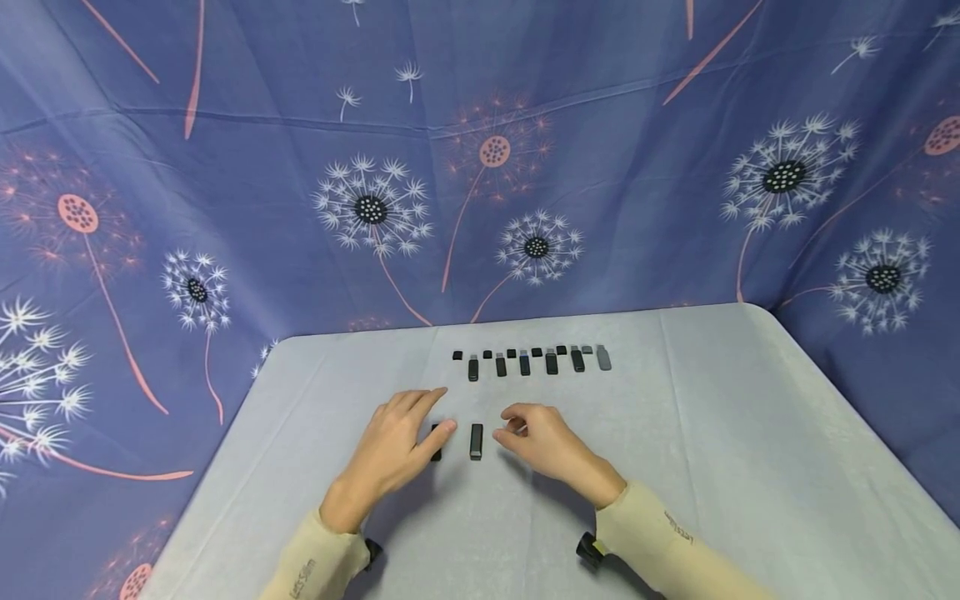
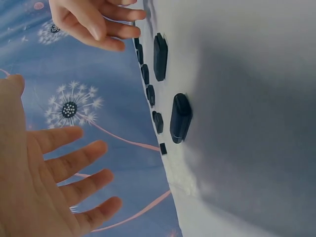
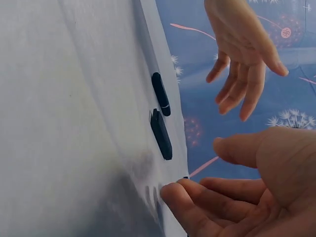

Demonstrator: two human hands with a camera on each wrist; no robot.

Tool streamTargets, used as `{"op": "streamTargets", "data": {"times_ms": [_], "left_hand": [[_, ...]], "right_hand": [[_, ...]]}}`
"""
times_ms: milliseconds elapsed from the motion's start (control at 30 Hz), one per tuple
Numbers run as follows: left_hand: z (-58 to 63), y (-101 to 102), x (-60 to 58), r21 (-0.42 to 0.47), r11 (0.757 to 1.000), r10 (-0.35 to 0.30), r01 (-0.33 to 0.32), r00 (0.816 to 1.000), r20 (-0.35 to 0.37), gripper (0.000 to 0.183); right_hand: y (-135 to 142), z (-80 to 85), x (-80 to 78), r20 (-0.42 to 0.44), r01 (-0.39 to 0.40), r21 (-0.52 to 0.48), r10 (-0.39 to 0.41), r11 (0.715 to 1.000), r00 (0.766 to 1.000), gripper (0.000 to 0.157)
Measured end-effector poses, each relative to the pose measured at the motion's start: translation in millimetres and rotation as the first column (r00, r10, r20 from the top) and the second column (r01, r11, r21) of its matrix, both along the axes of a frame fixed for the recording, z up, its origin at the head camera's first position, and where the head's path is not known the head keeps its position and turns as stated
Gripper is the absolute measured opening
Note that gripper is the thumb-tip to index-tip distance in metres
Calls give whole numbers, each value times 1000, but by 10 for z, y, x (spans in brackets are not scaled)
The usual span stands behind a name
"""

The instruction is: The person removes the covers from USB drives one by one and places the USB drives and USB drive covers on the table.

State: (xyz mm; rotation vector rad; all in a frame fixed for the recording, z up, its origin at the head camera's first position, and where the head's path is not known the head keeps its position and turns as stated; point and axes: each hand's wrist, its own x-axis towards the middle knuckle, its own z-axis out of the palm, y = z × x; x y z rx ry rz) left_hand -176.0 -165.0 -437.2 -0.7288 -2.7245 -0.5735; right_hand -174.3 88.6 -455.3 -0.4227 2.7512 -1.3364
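Note:
Two black USB flash drives lie on the table between the hands. The right one [image 1: 476,442] shows whole in the head view, while the left one [image 1: 436,450] is partly hidden behind the left thumb. My left hand [image 1: 393,442] hovers over that left drive, fingers spread and holding nothing, as the left wrist view of the hand [image 2: 59,177] confirms. To the right of the drives is my right hand [image 1: 547,442], its fingers loosely bent. A gap shows between thumb and fingertips of this hand [image 3: 232,192] in the right wrist view, with nothing held there.
Farther back stands a row of several USB drives [image 1: 525,365], mostly black, with a grey one [image 1: 603,358] at the right end. Small caps [image 1: 487,354] lie just behind them. A pale cloth covers the table [image 1: 750,467]; a blue dandelion-patterned curtain [image 1: 615,167] hangs behind.

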Motion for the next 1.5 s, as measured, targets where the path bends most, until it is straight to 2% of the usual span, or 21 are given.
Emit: {"op": "streamTargets", "data": {"times_ms": [300,433,567,667,933,1200,1500], "left_hand": [[-68,-32,21,0,1000,12,-12,1000,7,55],[-78,-49,21,7,1000,23,-23,1000,10,54],[-70,-61,25,10,1000,25,-26,999,19,54],[-35,-80,19,33,999,24,-24,999,27,53],[47,-103,-19,60,998,12,-12,1000,10,51],[59,-50,0,106,994,-24,17,997,66,48],[54,-7,8,121,992,-45,34,995,88,47]], "right_hand": [[-220,-67,-104,-9,-28,89,29,996,1000,14],[-312,-106,-96,-10,-34,108,35,994,999,26],[-405,-153,-91,-18,0,127,2,992,1000,48],[-467,-170,-99,-13,23,138,-22,990,1000,57],[-558,-164,-129,47,77,173,-87,982,995,53],[-609,-142,-132,108,123,264,-156,957,982,47],[-656,-122,-159,154,114,264,-158,958,975,51]]}}
